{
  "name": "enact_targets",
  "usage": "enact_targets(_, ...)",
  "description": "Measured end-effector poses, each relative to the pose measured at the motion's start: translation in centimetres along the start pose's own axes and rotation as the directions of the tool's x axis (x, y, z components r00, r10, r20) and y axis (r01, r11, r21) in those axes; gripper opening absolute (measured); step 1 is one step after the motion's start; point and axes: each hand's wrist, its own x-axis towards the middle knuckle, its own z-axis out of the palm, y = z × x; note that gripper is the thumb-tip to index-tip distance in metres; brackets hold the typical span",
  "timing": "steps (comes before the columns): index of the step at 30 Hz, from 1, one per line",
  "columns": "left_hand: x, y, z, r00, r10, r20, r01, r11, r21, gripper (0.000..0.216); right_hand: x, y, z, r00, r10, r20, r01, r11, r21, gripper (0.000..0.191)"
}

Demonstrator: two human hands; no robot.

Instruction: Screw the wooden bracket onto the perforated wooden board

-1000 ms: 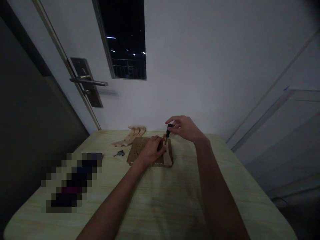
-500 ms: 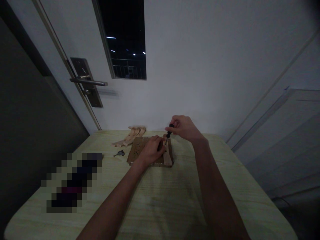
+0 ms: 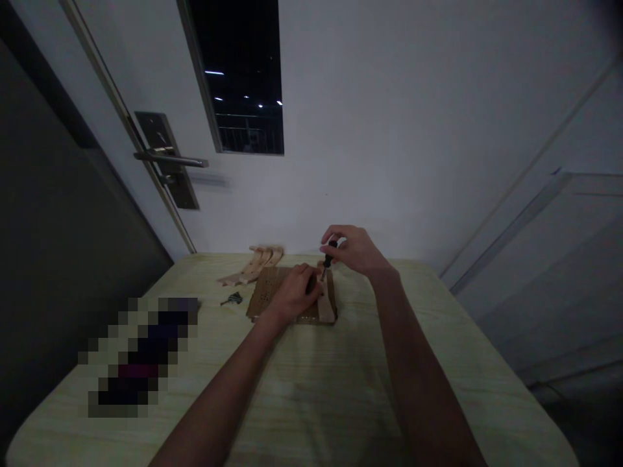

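My right hand [image 3: 357,250] grips the screwdriver [image 3: 328,261] over the wooden piece [image 3: 326,309], which lies at right on the cardboard [image 3: 265,290]. My left hand [image 3: 294,293] touches this piece; if it grips, I cannot tell.

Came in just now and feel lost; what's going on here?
A person's right hand holds a black-handled screwdriver, pointed down at a wooden piece on a brown board. The left hand reaches across the board to that piece. More wooden pieces lie to the left, near what look like screws.
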Motion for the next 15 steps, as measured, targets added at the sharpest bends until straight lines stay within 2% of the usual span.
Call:
enact_targets(5,-0.06,0.09,-0.14,1.000,0.000,0.006,0.000,1.000,0.001,0.021,0.03,-0.14,-0.24,0.996,0.037,0.080,-0.044,0.995,0.088,0.010)
enact_targets(10,-0.18,0.12,-0.32,1.000,-0.015,0.019,0.015,1.000,-0.002,0.021,-0.29,0.05,-0.61,0.989,0.102,0.112,-0.110,0.992,0.069,0.017)
enact_targets(15,-0.17,0.22,-0.37,1.000,-0.019,0.021,0.019,1.000,-0.004,0.023,-0.44,-0.22,-0.91,0.987,0.076,0.142,-0.091,0.991,0.101,0.024)
